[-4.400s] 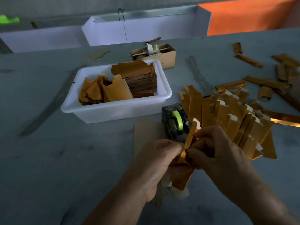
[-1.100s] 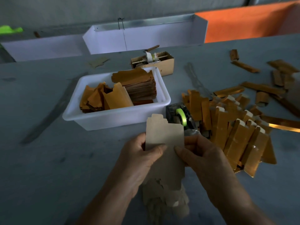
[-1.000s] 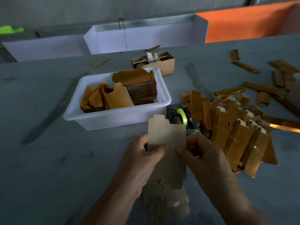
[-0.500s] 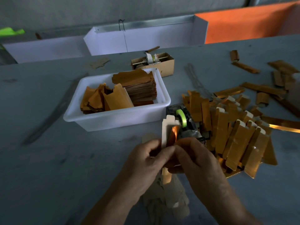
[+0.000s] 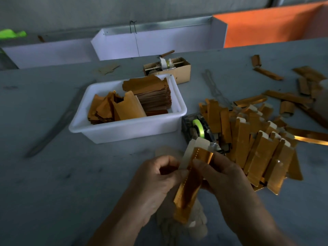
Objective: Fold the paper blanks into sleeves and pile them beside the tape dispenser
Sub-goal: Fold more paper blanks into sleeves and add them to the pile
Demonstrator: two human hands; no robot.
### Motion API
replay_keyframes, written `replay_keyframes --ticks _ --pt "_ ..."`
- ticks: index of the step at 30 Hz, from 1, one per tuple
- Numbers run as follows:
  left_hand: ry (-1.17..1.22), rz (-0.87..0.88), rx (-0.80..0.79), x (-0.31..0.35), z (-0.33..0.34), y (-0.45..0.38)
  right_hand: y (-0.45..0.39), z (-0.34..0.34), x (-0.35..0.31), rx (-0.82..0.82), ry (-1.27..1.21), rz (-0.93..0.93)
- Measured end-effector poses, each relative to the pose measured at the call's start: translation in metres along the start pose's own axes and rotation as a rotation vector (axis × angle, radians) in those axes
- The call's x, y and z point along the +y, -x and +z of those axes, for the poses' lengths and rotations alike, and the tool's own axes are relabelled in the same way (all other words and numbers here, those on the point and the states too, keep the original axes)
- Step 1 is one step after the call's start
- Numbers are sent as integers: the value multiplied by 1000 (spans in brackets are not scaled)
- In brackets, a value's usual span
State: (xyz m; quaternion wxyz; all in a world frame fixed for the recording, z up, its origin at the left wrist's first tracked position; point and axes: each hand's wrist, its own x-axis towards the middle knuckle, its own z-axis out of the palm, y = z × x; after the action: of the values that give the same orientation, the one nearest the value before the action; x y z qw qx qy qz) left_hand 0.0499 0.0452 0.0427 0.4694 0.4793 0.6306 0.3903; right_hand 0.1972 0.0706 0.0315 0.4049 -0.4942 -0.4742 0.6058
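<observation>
**Blank half-folded, gold side now outward**

Since a second ago the flat beige-backed gold foil paper blank (image 5: 190, 176) has been bent along its length, so its shiny gold face now shows where only the dull back did. Both hands hold it above the grey table (image 5: 53, 183), just in front of the dark tape dispenser with a green roll (image 5: 197, 128). Left hand (image 5: 156, 181) has its fingers curled round the blank's left edge, thumb on it. Right hand (image 5: 225, 181) pinches the gold panel, thumb on top.

Folded gold sleeves (image 5: 257, 139) lie heaped to the right of the dispenser, touching it. More beige blanks (image 5: 179, 226) lie on the table under the hands. Behind, a white rectangular plastic tub (image 5: 127, 130) holds stacked blanks (image 5: 154, 96), with a small open cardboard box (image 5: 177, 70) beyond it.
</observation>
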Motion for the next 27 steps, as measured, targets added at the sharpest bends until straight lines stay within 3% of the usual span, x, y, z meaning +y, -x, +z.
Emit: replay_keyframes --ticks 5,11,14,18,22,24,27 --pt "-138 115 240 -2 10 4 -1 4 0 44 -96 27" --pt "-1026 680 486 -7 27 12 -1 4 -2 51 -177 33" --pt "-1184 654 523 -11 41 17 1 5 -4 67 -237 42" --pt "-1184 484 405 -20 54 24 5 9 1 72 -220 79" --pt "-1121 589 394 -16 49 26 3 7 7 119 -184 90" --pt "-957 539 330 -9 39 24 4 6 7 87 -211 91" --pt "-410 185 153 4 23 16 7 9 0 65 -258 34"
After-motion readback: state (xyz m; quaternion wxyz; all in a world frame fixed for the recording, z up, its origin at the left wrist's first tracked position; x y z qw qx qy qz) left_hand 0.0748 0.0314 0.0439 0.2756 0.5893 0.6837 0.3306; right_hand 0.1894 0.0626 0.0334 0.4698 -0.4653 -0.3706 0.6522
